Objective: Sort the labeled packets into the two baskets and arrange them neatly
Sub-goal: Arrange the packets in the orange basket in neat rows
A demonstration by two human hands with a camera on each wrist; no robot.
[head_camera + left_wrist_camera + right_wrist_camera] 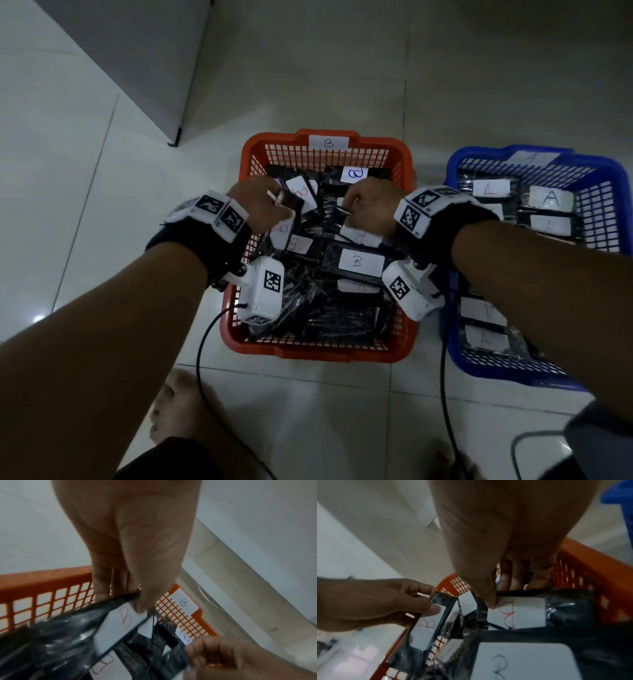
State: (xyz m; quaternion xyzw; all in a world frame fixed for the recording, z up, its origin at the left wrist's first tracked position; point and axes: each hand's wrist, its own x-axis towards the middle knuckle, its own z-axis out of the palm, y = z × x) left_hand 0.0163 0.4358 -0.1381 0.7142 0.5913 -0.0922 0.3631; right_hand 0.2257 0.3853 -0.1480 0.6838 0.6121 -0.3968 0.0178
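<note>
B-basket [274, 347] left of A-basket [462, 359]; packets [359, 262] inside both.

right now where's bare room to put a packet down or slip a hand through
Bare floor beyond both baskets, and left of the orange basket. The tile strip between it and the blue basket is narrow. Inside the orange basket it is crowded: left hand and right hand each pinch a packet.

This looks like a room in a home, though the dim light makes that uncertain. Glossy pale floor tiles [85, 178] fill the frame, and a grey cabinet [137, 51] stands at upper left. An orange plastic basket [263, 150] and a blue plastic basket [455, 346] sit directly on the tiles at centre and right, and a bare foot [171, 407] shows at the bottom.
</note>
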